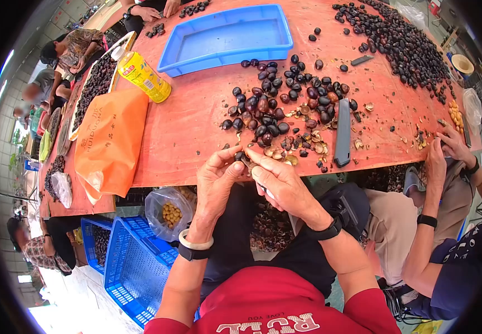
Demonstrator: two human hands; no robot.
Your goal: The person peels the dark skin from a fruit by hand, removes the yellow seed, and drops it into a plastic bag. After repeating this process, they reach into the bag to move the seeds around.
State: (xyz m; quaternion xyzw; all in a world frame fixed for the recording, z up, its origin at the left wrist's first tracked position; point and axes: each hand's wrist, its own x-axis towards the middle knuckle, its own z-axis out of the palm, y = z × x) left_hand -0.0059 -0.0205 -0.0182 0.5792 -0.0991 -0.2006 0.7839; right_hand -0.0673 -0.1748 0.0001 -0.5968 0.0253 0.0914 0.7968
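In front of my chest, at the table edge, my left hand [219, 179] pinches a dark brown nut [239, 156] between thumb and fingers. My right hand [283, 185] is closed around a small tool with a white handle [265, 191], its tip mostly hidden by the fingers near the nut. Just beyond both hands lies a pile of glossy dark nuts [262, 108]. Pale shell pieces [313, 139] are scattered to the right of the pile, next to a long grey bar [342, 133].
A blue tray [227, 64] stands beyond the pile. To the left are a yellow bottle [143, 75] and an orange bag [110, 142]. Below the table edge sit a plastic bag of yellow kernels [171, 214] and blue crates [132, 273]. A co-worker's hands [447, 150] work at right.
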